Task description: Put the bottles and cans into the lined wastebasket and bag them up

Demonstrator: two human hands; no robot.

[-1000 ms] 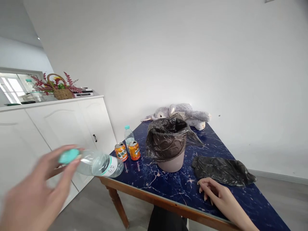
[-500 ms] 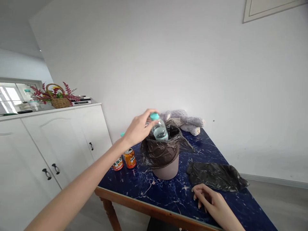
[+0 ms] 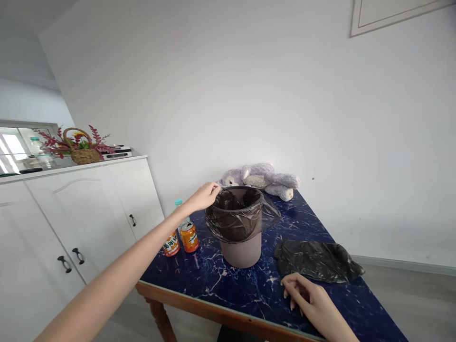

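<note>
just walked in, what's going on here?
A person is at a blue table. Their left hand reaches to the rim of a small bin, fingertips on its black liner; grip unclear. The right hand rests empty on the table by a loose black bag. Two orange cans and a bottle stand left of the bin; a plush toy lies behind it.

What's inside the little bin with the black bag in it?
Only the crumpled black bag lining the bin shows, and the left hand touches its rim. The bottom is hidden behind the near wall, so anything lying down there cannot be seen.
</note>
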